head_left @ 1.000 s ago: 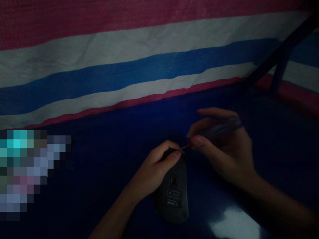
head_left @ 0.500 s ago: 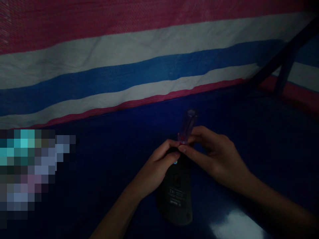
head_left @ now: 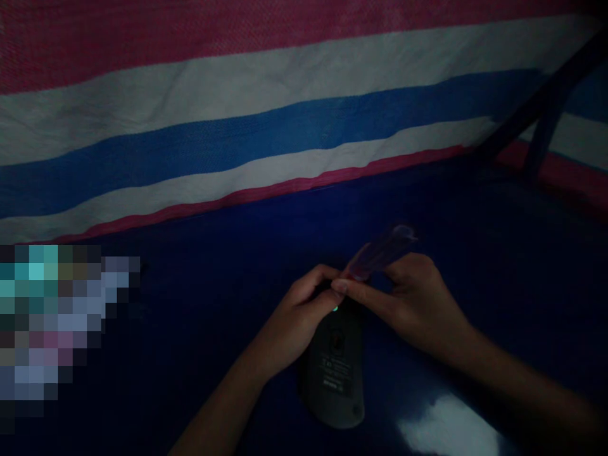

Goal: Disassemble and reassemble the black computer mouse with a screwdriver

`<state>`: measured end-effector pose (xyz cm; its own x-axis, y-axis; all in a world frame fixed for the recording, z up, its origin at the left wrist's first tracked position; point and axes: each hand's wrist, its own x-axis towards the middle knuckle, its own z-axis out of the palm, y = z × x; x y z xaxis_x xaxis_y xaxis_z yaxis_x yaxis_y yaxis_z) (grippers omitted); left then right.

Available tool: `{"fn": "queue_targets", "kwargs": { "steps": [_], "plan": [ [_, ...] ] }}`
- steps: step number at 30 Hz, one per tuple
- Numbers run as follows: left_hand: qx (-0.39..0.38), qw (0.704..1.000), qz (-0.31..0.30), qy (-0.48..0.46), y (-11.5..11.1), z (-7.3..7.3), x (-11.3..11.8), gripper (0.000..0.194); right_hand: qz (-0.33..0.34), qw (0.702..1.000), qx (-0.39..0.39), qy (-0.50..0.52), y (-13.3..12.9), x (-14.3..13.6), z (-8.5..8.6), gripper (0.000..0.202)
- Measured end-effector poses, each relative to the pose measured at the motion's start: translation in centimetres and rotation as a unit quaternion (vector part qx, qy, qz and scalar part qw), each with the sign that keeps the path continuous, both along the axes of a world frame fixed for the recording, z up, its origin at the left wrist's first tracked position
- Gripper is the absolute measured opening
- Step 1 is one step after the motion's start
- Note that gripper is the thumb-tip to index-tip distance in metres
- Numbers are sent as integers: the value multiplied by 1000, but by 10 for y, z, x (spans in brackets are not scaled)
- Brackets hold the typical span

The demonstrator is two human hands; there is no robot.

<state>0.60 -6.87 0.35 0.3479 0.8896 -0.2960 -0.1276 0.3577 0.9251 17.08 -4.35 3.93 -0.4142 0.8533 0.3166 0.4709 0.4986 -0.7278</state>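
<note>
A dark computer mouse (head_left: 335, 386) lies bottom up on the blue surface, its label and sensor opening showing and a small green light near its far end. My left hand (head_left: 306, 304) has thumb and fingers closed at that far end. My right hand (head_left: 403, 291) is closed beside it, its thumb meeting the left fingertips. From between the hands a clear purplish screwdriver handle (head_left: 384, 250) slants up to the right. Its tip and whatever the left fingertips pinch are hidden.
A blue surface (head_left: 228, 253) spreads under the hands. Behind it hangs a striped red, white and blue sheet (head_left: 237, 145). Dark bars (head_left: 541, 120) stand at the upper right. A pixelated patch covers the left edge.
The clear handle has tipped from nearly upright over to the right. My right thumb has shifted slightly left, onto the left fingertips. The light on the mouse looks green instead of bluish.
</note>
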Motion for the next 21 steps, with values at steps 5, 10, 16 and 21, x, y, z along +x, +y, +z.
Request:
{"fn": "queue_targets", "kwargs": {
  "steps": [5,10,16,21],
  "plan": [
    [3,1000,-1,6,-1,-2,-1,13,-9,999,42,-34,1,-2,-3,25],
    [12,1000,-10,10,-2,-1,-1,14,-17,996,70,-53,2,-3,-3,27],
    [21,1000,-1,13,-2,-3,0,14,-19,998,55,-39,1,-2,-1,28],
    [11,1000,-2,5,-2,-4,0,18,-34,998,55,-26,1,-1,0,27]
  ]
}}
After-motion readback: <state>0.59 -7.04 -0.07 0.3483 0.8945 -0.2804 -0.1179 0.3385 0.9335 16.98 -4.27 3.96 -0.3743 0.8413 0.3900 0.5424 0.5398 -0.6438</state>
